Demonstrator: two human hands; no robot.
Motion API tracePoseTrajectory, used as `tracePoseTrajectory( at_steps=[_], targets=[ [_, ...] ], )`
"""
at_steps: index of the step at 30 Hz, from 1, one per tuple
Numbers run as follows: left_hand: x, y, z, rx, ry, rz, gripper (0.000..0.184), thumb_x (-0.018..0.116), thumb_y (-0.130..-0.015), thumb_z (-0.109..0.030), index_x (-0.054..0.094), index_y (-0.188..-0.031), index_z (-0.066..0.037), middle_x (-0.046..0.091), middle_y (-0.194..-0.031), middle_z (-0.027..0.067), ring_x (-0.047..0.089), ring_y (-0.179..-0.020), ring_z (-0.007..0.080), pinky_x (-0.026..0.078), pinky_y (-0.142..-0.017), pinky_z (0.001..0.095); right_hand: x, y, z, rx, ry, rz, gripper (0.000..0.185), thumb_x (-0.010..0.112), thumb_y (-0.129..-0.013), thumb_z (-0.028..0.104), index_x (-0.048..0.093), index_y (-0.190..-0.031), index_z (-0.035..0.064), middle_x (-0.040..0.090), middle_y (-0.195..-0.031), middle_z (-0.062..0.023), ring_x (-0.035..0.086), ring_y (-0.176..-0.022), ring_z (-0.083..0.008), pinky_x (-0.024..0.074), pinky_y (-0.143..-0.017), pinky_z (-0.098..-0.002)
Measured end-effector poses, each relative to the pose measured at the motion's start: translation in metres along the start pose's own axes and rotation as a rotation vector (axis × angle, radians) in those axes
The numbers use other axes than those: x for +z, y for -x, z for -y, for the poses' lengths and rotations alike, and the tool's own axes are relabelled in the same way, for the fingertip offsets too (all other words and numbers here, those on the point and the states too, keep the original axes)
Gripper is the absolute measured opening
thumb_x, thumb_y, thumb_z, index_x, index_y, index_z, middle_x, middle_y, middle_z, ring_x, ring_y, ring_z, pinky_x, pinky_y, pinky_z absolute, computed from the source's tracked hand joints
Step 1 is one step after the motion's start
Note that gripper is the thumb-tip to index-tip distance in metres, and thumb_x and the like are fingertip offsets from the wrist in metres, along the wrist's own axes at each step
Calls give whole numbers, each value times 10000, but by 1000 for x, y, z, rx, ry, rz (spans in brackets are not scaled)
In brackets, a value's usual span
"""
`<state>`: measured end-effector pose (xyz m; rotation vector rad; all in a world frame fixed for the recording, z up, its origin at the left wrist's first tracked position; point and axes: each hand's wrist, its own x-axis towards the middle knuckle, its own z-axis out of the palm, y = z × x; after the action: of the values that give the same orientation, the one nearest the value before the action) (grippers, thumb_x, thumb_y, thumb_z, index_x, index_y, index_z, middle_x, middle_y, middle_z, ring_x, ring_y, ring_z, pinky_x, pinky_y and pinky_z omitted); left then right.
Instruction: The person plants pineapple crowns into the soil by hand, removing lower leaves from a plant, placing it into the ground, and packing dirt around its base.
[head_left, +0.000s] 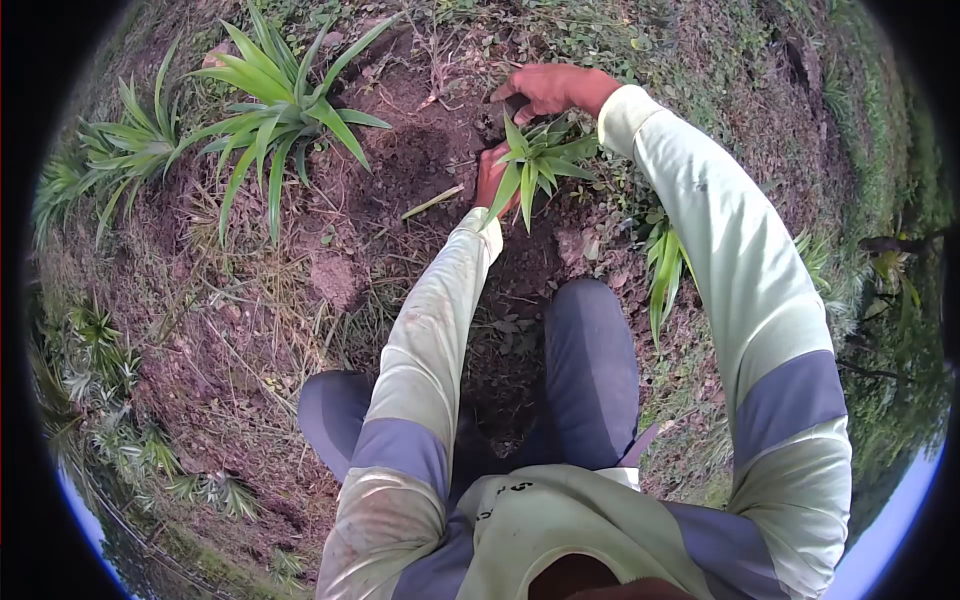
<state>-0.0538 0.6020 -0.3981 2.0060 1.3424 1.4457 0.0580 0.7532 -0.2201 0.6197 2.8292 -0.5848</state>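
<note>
A small spiky green plant (537,165) stands in front of me in dark soil. My left hand (492,180) is low on its left side, partly covered by the leaves, and its fingers are hidden. My right hand (545,90) is just beyond the plant, back of the hand up, with fingers bent and pointing left over the ground. Whether anything is between those fingers cannot be made out. Dark loose soil (425,150) lies to the left of the plant.
A larger spiky plant (290,105) grows at the upper left, with another (150,145) beyond it. A pale stick (432,202) lies left of my left hand. Long leaves (664,270) show beneath my right arm. My knee (592,350) is close to the planted spot.
</note>
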Motion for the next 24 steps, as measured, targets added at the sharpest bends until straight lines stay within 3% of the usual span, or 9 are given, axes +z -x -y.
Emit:
tracePoseTrajectory(
  at_steps=[2, 6, 9, 12, 14, 15, 18, 22, 24],
  targets=[
    [4, 5, 6, 55, -116, -28, 214, 705, -793, -132, 730, -1001, -89, 709, -983, 86, 662, -976, 297, 471, -890, 431, -2, 2, -2, 39, -1, 47, 556, 816, -812, 281, 643, -1318, 128, 715, -1124, -147, 651, -1101, -353, 508, -952, -446],
    [23, 16, 18, -348, 689, -152, 221, 738, -760, -121, 741, -978, -86, 712, -981, 84, 657, -970, 313, 460, -876, 455, 1, 10, -4, 139, 36, 41, 556, 816, -817, 352, 653, -1297, 125, 679, -1147, -148, 604, -1154, -346, 483, -981, -427],
    [25, 19, 24, -392, 787, -198, 228, 747, -759, -116, 739, -984, -83, 707, -963, 87, 656, -954, 317, 468, -852, 454, 9, 19, -4, 207, 36, -34, 592, 838, -791, 395, 651, -1273, 106, 651, -1139, -153, 585, -1161, -352, 479, -987, -425],
    [28, 21, 31, -289, 472, -205, 200, 738, -769, -113, 731, -964, -71, 701, -939, 90, 658, -910, 326, 487, -810, 447, 38, 16, -32, 129, 77, -116, 541, 817, -812, 313, 637, -1257, 64, 653, -1128, -160, 587, -1164, -353, 484, -985, -425],
    [28, 25, 27, -716, 1144, -300, 191, 730, -787, -120, 720, -971, -69, 691, -942, 106, 641, -923, 336, 483, -820, 470, 55, 17, -34, 68, 132, -112, 492, 796, -819, 269, 646, -1240, 63, 649, -1133, -165, 589, -1158, -355, 485, -985, -427],
    [30, 26, 28, -717, 1144, -302, 191, 730, -787, -120, 720, -971, -69, 691, -942, 106, 641, -923, 336, 483, -820, 470, 59, 18, -32, 9, 193, -112, 445, 774, -826, 225, 655, -1223, 62, 646, -1139, -170, 591, -1152, -357, 486, -985, -429],
    [29, 29, 30, -366, 287, -271, 182, 709, -816, -123, 708, -989, -68, 680, -924, 118, 629, -908, 335, 480, -841, 470, 47, 25, -19, 70, 161, -65, 394, 714, -851, 163, 652, -1225, 53, 603, -1227, -180, 582, -1179, -368, 482, -993, -430],
    [15, 18, 12, -359, 361, -117, 189, 683, -855, -122, 701, -1032, -61, 674, -976, 112, 636, -854, 330, 494, -860, 438, 44, 42, -19, 59, 93, -95, 418, 666, -897, 145, 628, -1309, 81, 576, -1290, -173, 578, -1204, -378, 472, -1025, -437],
    [14, 16, 13, -558, 629, -93, 219, 703, -850, -122, 697, -1062, -64, 665, -1033, 99, 636, -907, 320, 482, -901, 445, 48, 47, -21, -8, 89, -229, 441, 652, -887, 115, 629, -1327, 101, 595, -1214, -165, 598, -1156, -375, 496, -956, -457]
  ],
)
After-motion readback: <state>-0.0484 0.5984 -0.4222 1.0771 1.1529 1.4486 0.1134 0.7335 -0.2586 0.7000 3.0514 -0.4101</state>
